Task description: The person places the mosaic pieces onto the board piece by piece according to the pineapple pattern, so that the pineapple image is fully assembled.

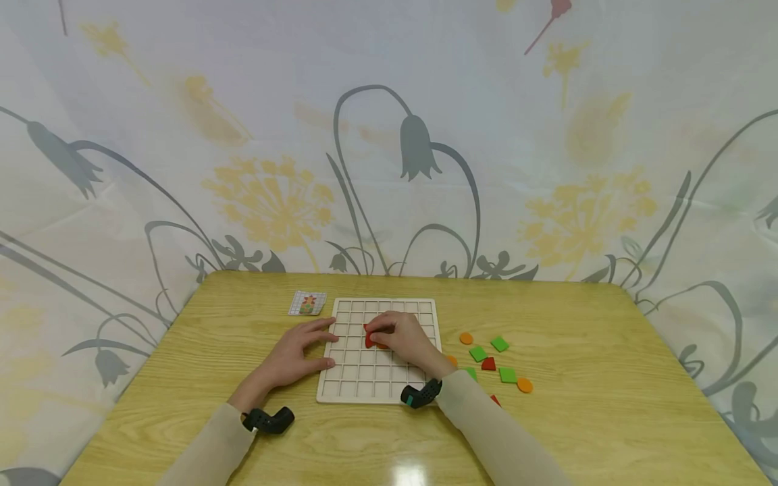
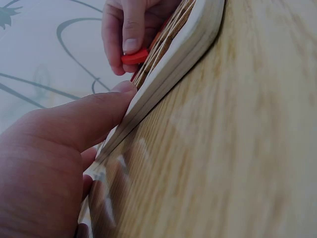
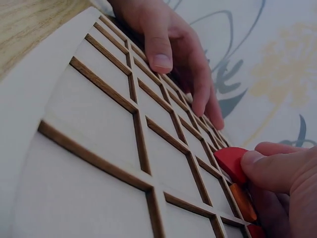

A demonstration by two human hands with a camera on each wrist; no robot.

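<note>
A pale wooden grid board (image 1: 349, 389) lies on the table in the head view. My right hand (image 1: 404, 335) is over its middle and pinches a red piece with a curved edge (image 3: 230, 161) between thumb and fingers. The piece is tilted above the cells. Beside it, an orange piece (image 3: 242, 202) and another red piece (image 3: 256, 231) sit in cells, partly hidden by the right hand. My left hand (image 1: 294, 352) rests at the board's left edge, fingers extended, with the thumb (image 2: 106, 111) touching the rim in the left wrist view.
Right of the board lie loose pieces: orange discs (image 1: 466, 338), green squares (image 1: 478, 354) and red pieces (image 1: 489, 364). Some are partly covered by the right forearm. A small printed pattern card (image 1: 306, 304) lies beyond the left hand. A patterned curtain (image 1: 389, 202) hangs behind the table.
</note>
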